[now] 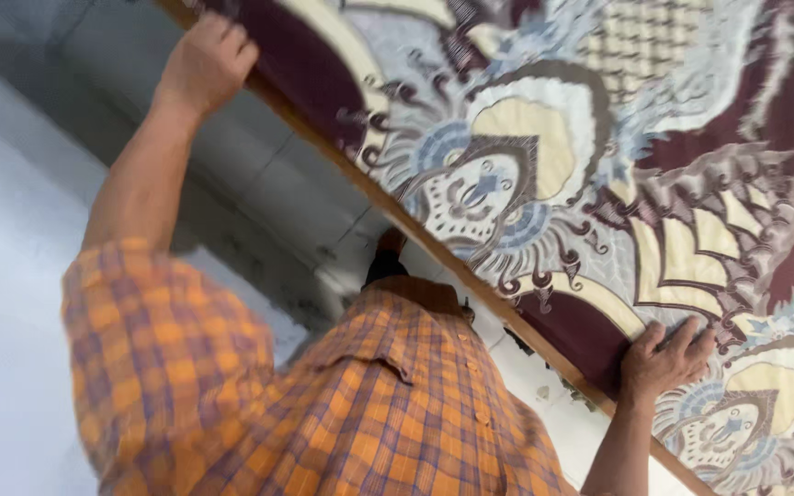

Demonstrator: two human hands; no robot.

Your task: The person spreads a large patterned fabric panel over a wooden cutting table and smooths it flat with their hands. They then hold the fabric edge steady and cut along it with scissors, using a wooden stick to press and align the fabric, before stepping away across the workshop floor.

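Neither of my hands shows in the head view. Another person in an orange plaid shirt stands close in front of me with both arms raised. One of their hands grips the upper end of a slanted wooden bar. Their other hand presses flat on a patterned cloth near the bar's lower end. The cloth is maroon, cream and pale blue with ornate motifs, and it hangs over the bar. The cloth and bar hide the person's head.
A pale grey tiled wall or ceiling lies behind the bar. A plain whitish surface fills the left side. The person's body takes up the lower middle of the view.
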